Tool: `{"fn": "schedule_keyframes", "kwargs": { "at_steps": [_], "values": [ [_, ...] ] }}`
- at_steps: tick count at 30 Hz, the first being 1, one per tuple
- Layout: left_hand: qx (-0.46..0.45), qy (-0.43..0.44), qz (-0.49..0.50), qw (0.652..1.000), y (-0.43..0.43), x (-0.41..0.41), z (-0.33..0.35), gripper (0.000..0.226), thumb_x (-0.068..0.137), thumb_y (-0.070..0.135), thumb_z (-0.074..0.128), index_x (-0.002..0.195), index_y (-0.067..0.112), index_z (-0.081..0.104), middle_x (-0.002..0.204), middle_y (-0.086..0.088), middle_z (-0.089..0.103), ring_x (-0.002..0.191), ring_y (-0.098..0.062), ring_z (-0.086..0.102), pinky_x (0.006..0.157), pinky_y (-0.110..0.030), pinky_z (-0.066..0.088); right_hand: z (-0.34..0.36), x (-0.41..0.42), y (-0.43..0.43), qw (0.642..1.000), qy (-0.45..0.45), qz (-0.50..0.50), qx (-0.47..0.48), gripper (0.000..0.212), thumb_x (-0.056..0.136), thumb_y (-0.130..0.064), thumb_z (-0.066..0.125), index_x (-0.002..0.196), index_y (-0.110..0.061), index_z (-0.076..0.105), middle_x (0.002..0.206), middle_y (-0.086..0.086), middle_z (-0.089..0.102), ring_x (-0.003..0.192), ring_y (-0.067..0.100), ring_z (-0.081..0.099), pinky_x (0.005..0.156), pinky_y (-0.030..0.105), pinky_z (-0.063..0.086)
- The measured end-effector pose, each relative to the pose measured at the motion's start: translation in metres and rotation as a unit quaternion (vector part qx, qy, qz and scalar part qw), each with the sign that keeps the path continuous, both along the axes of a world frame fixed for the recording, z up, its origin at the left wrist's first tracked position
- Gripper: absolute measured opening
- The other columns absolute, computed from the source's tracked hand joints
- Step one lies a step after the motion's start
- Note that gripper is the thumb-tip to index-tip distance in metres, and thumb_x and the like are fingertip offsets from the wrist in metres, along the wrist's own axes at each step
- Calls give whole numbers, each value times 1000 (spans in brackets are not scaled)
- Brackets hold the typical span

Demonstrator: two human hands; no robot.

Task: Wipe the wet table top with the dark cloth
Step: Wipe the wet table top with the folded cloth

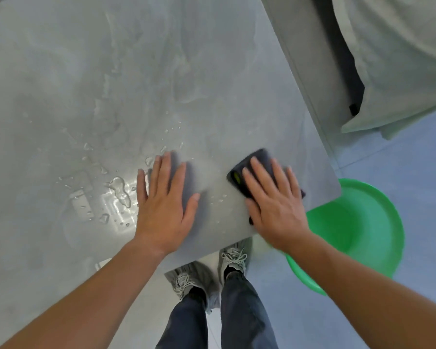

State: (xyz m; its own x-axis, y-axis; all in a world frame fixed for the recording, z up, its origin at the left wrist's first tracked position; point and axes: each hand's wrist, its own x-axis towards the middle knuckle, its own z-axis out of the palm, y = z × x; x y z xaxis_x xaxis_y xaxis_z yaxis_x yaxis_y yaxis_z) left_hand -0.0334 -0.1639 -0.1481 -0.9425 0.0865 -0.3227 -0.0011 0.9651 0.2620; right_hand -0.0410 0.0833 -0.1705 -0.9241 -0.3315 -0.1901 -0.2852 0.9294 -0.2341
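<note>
The grey table top (111, 71) fills most of the view, with puddles and drops of water (120, 191) near its front left and smeared wet streaks further back. A dark cloth (256, 159) with a small yellow-green tag lies near the table's front right corner. My right hand (275, 200) presses flat on the cloth, fingers spread. My left hand (165, 200) rests flat on the bare table, palm down, holding nothing, just right of the puddles.
A green plastic basin (358, 230) stands on the floor under the table's right corner. My feet in grey shoes (207, 270) are at the table's front edge. A grey-covered piece of furniture (393, 59) sits at the back right.
</note>
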Motion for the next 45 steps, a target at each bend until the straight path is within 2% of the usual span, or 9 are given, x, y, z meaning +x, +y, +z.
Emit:
{"fn": "schedule_keyframes", "kwargs": {
  "at_steps": [4,13,19,24,28,33,36,40,45],
  "values": [
    [-17,-9,50,999,-32,10,-5,72,101,57,17,158,14,18,169,-10,-1,155,-21,-10,123,-50,-8,-4,-43,-32,977,-3,-213,-3,59,103,-39,32,159,-25,18,168,-3,12,154,31,4,124,50,3],
    [-30,-24,15,999,-56,13,-9,70,103,58,13,160,17,11,169,-6,-7,154,-18,-13,120,-50,-17,-2,34,-53,996,11,85,11,61,96,-29,49,155,-19,34,165,3,24,152,38,15,121,58,15],
    [-14,-19,5,1000,-65,13,-7,70,101,57,6,160,20,13,169,-4,-4,154,-15,-12,119,-48,-19,-2,-15,-81,984,-10,-179,-13,57,103,-30,32,159,-22,19,168,-3,9,154,28,-1,124,48,1],
    [6,-23,-10,1000,-73,13,-7,71,100,59,2,161,23,9,169,-2,-8,153,-13,-16,119,-49,-18,2,64,-108,1000,-7,-6,-7,62,97,-29,46,156,-18,31,166,2,19,153,37,10,122,57,13],
    [11,-25,-20,999,-77,14,-7,70,100,59,1,160,23,8,169,-3,-9,153,-14,-16,120,-53,-12,1,47,-101,997,-4,77,7,58,99,-33,41,155,-21,33,165,1,22,153,35,13,121,56,14],
    [20,-28,-35,999,-84,12,-8,69,101,57,3,161,25,9,169,-2,-10,153,-13,-16,120,-54,-12,-5,-25,-120,988,0,-153,6,59,103,-35,32,159,-24,18,168,-3,10,154,29,3,124,48,1],
    [36,-5,-26,999,-87,10,-7,69,101,56,12,158,19,21,169,-6,-4,155,-18,-10,121,-50,-12,-3,8,-138,995,6,-97,15,60,101,-35,35,158,-22,21,167,-1,12,154,33,4,123,52,7],
    [14,5,14,1000,-95,-11,-9,73,101,58,13,160,16,8,168,-10,-13,153,-22,-17,121,-47,-16,-1,31,-127,998,-12,51,21,60,100,-37,39,157,-24,26,166,-3,15,154,33,8,123,53,8],
    [-12,-17,17,1000,-99,-32,-13,76,98,59,5,159,15,5,168,-11,-11,154,-25,-14,121,-52,-14,-4,-68,-138,997,2,-80,9,60,100,-34,35,158,-26,21,167,-4,12,154,29,7,124,46,0]
  ]
}}
